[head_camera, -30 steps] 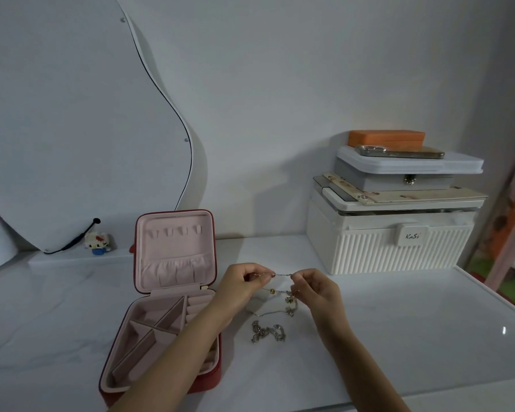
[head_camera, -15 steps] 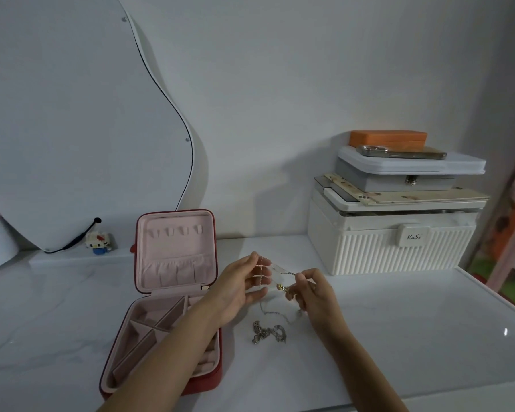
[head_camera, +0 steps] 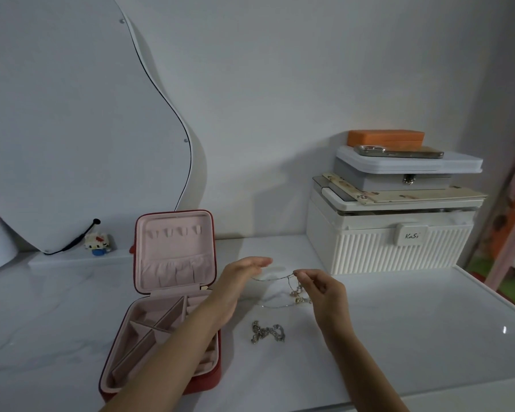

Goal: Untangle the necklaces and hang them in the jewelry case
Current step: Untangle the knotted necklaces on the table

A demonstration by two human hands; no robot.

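A thin silver necklace (head_camera: 275,277) with small gold charms (head_camera: 298,295) stretches between my two hands above the white table. My right hand (head_camera: 321,288) pinches one end of the chain, and the charms dangle beside its fingers. My left hand (head_camera: 241,282) holds the other end, fingers blurred and loosely spread toward the right. A second, chunkier silver chain (head_camera: 267,331) lies bunched on the table below the hands. The red jewelry case (head_camera: 173,295) stands open to the left, its pink lid upright with small hooks, and my left forearm crosses over its tray.
A white ribbed storage box (head_camera: 390,245) stands at the back right, stacked with a grey case, a phone and an orange box. A curved mirror (head_camera: 72,114) leans on the wall at left, with a small toy figure (head_camera: 97,240) at its foot. The table's right edge (head_camera: 494,298) is close.
The hands have spread apart, pulling the thin chain out into a line. The left hand's fingers have loosened and extended; the right hand rose slightly with the charms hanging from it.
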